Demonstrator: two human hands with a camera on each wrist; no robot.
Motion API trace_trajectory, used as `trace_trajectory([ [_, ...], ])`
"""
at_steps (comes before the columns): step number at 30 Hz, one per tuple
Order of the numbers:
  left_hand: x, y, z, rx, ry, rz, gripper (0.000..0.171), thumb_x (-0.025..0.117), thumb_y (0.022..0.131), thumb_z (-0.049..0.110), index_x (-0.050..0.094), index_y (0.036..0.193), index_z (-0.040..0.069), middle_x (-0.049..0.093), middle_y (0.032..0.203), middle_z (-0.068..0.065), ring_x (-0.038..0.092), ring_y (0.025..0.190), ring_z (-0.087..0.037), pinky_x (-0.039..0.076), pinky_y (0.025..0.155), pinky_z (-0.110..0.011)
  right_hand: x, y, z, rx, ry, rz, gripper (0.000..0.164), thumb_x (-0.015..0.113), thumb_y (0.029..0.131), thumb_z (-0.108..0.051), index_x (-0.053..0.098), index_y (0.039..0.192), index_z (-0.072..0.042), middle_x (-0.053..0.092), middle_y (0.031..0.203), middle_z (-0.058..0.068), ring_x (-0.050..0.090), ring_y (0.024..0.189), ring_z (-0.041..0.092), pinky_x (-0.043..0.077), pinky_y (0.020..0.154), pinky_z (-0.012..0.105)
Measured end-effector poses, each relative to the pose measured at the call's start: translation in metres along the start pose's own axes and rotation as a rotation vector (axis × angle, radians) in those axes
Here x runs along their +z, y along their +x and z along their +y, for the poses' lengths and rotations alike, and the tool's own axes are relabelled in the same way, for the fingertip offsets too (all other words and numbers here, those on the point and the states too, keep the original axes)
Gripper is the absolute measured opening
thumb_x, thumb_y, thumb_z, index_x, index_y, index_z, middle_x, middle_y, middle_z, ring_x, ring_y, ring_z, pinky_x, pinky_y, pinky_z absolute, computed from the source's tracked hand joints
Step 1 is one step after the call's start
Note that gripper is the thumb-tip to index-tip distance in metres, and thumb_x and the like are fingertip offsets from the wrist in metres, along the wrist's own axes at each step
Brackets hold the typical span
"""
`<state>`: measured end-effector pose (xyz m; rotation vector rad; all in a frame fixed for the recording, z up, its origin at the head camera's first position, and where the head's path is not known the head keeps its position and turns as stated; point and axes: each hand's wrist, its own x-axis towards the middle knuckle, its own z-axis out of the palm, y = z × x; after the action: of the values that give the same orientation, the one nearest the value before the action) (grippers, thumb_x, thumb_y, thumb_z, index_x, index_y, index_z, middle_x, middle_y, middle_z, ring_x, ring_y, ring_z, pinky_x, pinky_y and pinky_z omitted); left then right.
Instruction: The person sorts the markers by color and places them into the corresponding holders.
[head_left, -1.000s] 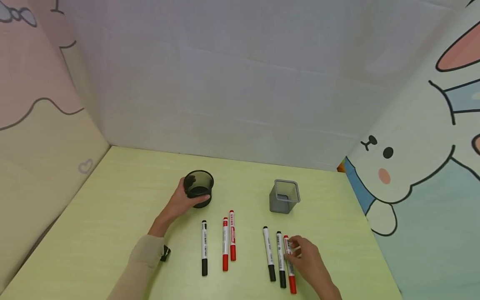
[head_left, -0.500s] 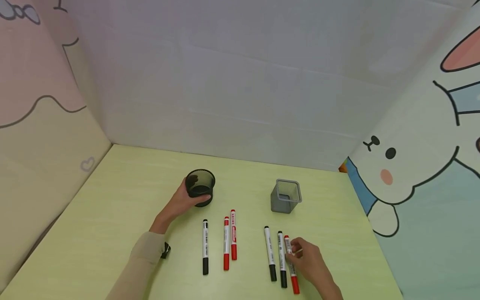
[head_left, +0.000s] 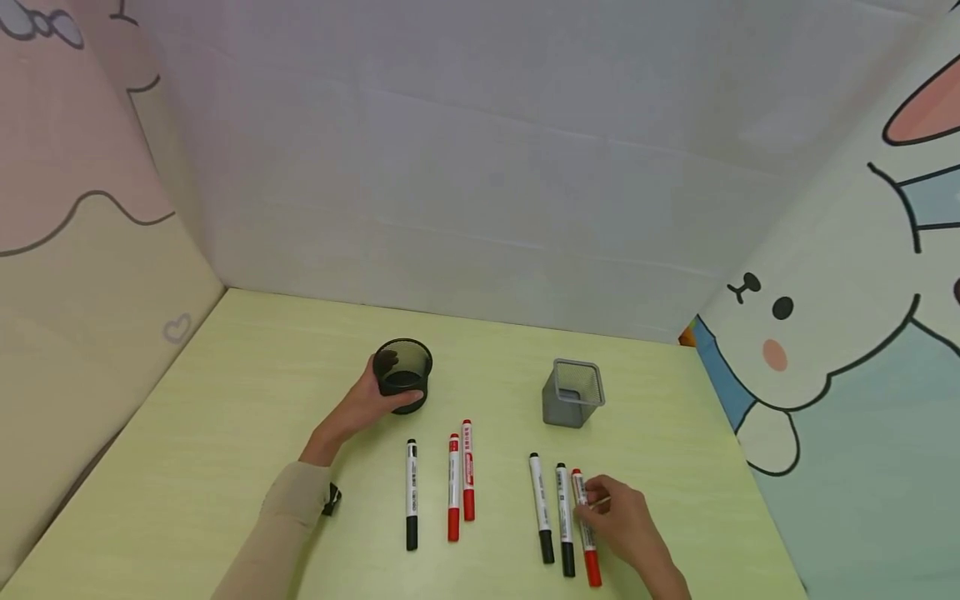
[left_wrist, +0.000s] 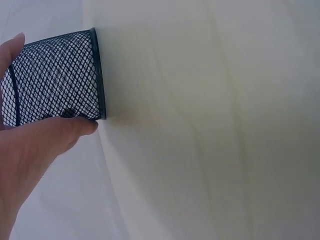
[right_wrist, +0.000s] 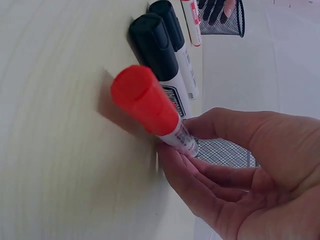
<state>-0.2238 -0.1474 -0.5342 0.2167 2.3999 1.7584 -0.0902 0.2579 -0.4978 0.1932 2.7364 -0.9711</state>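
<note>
My left hand (head_left: 363, 408) grips the round black mesh pen cup (head_left: 408, 402) from its left side, thumb across the front. Up close in the left wrist view, the cup's mesh wall (left_wrist: 55, 77) shows between thumb and fingers. My right hand (head_left: 628, 523) pinches a white marker with a red cap (head_left: 592, 568) between thumb and fingers, close over the table. The right wrist view shows that red cap (right_wrist: 142, 97) pointing toward the camera. Just left of it lie two black-capped markers, one nearer (head_left: 565, 517) and one farther (head_left: 541, 500).
A grey square mesh pen cup (head_left: 567, 408) stands behind the right-hand markers. Between the hands lie a black-capped marker (head_left: 412, 492) and two red-capped markers, one (head_left: 453, 487) beside the other (head_left: 468, 471). A pale wall (head_left: 480, 167) rises behind the table (head_left: 262, 400).
The red-capped marker in my right hand has shifted slightly right, away from the neighbouring black-capped one. My left hand keeps its grip on the black mesh cup. The view shifts a little.
</note>
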Motion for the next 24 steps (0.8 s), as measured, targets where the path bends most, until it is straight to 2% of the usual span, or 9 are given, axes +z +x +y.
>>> trace_trajectory([
  [8,0.000,-0.001,-0.001,0.017,-0.057,-0.024,0.101,0.082,0.089,0.028,0.012,0.159,0.010,0.031,0.157,-0.020,0.031,0.146,-0.038,0.025,0.116,-0.061,-0.003,0.001,0.000,-0.029,0.039,0.013,0.028,0.080,0.084,-0.002,0.069,0.109,0.002,0.067,0.090,0.003,0.065,0.080,0.018,0.057,0.073,0.035],
  [15,0.001,0.002,-0.007,0.023,-0.053,-0.036,0.101,0.082,0.090,0.030,0.011,0.159,0.010,0.030,0.157,-0.020,0.032,0.145,-0.038,0.025,0.116,-0.061,-0.005,0.003,0.000,-0.010,0.076,0.008,0.028,0.080,0.085,-0.003,0.069,0.111,0.002,0.068,0.093,0.003,0.066,0.081,0.019,0.058,0.073,0.035],
  [21,0.002,0.004,-0.012,0.024,-0.054,-0.037,0.101,0.082,0.090,0.029,0.011,0.159,0.009,0.029,0.157,-0.020,0.030,0.145,-0.039,0.024,0.116,-0.062,-0.006,0.007,0.002,0.038,0.232,-0.009,0.030,0.078,0.086,0.000,0.067,0.115,0.003,0.068,0.098,0.008,0.067,0.082,0.021,0.060,0.065,0.035],
  [24,0.003,0.005,-0.013,0.025,-0.059,-0.037,0.100,0.082,0.090,0.028,0.011,0.159,0.009,0.028,0.157,-0.021,0.030,0.146,-0.039,0.024,0.116,-0.061,-0.006,0.009,0.002,0.059,0.287,-0.013,0.033,0.077,0.088,-0.002,0.066,0.119,0.004,0.068,0.101,0.009,0.067,0.084,0.022,0.061,0.066,0.037],
])
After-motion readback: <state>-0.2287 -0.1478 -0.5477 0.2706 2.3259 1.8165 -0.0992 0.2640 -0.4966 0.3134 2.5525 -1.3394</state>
